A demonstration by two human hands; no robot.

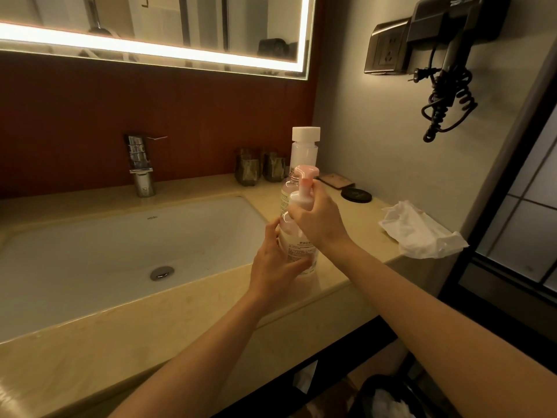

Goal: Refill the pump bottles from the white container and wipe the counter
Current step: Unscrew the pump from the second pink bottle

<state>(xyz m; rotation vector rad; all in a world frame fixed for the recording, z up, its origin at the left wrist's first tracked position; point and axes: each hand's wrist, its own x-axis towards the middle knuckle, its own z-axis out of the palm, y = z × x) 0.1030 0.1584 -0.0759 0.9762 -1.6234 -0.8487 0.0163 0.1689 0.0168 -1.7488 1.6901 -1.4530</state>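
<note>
Two bare forearms reach in from the near edge. The left hand (271, 267) wraps its fingers and thumb round the lower body of a clear plastic pump bottle (298, 245) with a pale pink tint and a printed label. The bottle appears to stand upright on the beige stone counter (180, 312), close to its front edge and just right of the white oval sink (120, 242). The right hand (319, 221) curls round the collar of the pink-and-white pump head (306, 173). Whether the collar is being tightened or loosened cannot be told.

Directly behind stands a second clear bottle with an open neck and no pump (289, 188). Behind that is the tall white container (304, 146), which has a square white cap and is closed. A crumpled white wipe (419, 230) lies to the right, overhanging the counter's end. Two dark glass tumblers (248, 170) sit against the back wall.

Likely hazards:
- A twist on the collar without a firm left-hand hold could skid the bottle off the near edge.
- A knuckle swinging back could topple the open bottle and spill it.
- A skewed collar could cross-thread and leak.
- The overhanging wipe could slip to the floor.
</note>
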